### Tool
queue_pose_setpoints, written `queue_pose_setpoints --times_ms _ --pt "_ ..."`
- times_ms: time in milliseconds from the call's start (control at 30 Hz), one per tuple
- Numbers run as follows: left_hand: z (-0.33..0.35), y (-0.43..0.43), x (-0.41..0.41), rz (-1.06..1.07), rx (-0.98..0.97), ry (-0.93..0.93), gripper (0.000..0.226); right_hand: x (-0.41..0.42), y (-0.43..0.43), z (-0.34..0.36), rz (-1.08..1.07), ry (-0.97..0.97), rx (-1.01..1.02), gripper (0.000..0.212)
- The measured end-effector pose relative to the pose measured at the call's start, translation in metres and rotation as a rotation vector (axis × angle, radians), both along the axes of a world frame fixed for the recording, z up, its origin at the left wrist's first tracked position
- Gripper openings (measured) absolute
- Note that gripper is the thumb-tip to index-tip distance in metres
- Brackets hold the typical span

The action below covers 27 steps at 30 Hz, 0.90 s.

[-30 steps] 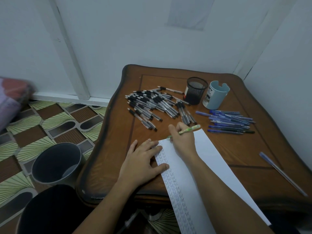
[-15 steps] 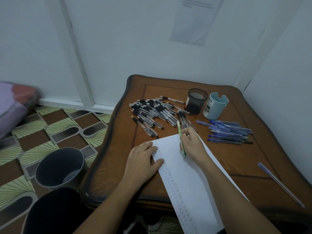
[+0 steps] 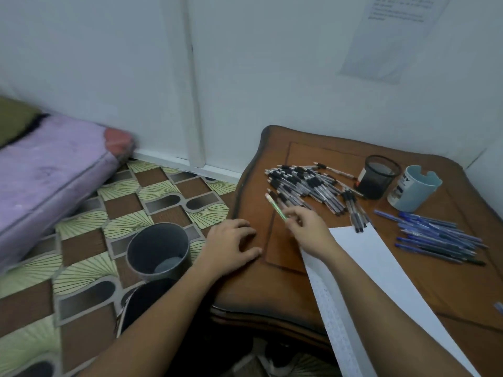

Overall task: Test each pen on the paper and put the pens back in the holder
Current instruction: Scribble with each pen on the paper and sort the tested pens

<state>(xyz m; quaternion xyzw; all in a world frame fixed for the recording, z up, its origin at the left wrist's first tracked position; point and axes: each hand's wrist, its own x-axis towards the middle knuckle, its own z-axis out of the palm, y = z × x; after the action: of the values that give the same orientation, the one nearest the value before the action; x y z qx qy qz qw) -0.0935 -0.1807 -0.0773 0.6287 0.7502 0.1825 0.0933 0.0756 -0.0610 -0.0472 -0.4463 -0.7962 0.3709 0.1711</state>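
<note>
1. The right hand point(image 3: 307, 229) pinches a green pen point(image 3: 276, 206) between thumb and fingers, tilted above the counter point(image 3: 272, 289), just left of the paper point(image 3: 381, 268).
2. The left hand point(image 3: 231, 247) rests on the counter's left edge, fingers loosely spread, holding nothing.
3. A heap of black pens point(image 3: 304, 183) lies just beyond the green pen; blue pens point(image 3: 435, 235) lie at the right.
4. A black mesh holder point(image 3: 377, 176) and a pale blue holder point(image 3: 413, 187) stand side by side at the far side.
5. A grey bin point(image 3: 158, 248) stands on the floor, left of the counter.

Grey bin point(image 3: 137, 254) on patterned floor point(image 3: 122, 205), purple mattress point(image 3: 49, 164) (left), wall notice point(image 3: 389, 36)
</note>
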Motion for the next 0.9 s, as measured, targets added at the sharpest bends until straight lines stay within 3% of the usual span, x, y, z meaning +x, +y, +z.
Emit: queue_pose_setpoints --times_ms 167,333,433,500,567,633,900 --pt "0.001 -0.038 -0.054 0.13 -0.035 -0.113 0.065 -0.079 -0.02 0.005 0.113 0.036 -0.034 0.015" --pt "-0.005 -0.076 -0.104 0.348 -0.082 -0.163 0.045 -0.165 -0.05 0.002 0.264 -0.009 -0.109 0.015" --pt "-0.006 -0.093 -0.127 0.456 -0.077 -0.199 0.047 -0.201 -0.069 -0.003 0.309 -0.075 -0.144 0.021" --pt "-0.005 -0.097 -0.135 0.495 -0.054 -0.226 0.044 -0.215 -0.077 -0.006 0.35 -0.116 -0.153 0.037" --pt "-0.005 -0.096 -0.139 0.51 -0.035 -0.224 0.043 -0.22 -0.081 -0.007 0.397 -0.193 -0.143 0.054" --pt "-0.004 -0.092 -0.139 0.51 -0.029 -0.217 0.048 -0.216 -0.08 -0.006 0.414 -0.212 -0.134 0.057" --pt "0.004 -0.041 -0.092 0.353 0.074 -0.203 0.05 -0.144 -0.037 0.024 0.303 -0.029 -0.022 0.032"
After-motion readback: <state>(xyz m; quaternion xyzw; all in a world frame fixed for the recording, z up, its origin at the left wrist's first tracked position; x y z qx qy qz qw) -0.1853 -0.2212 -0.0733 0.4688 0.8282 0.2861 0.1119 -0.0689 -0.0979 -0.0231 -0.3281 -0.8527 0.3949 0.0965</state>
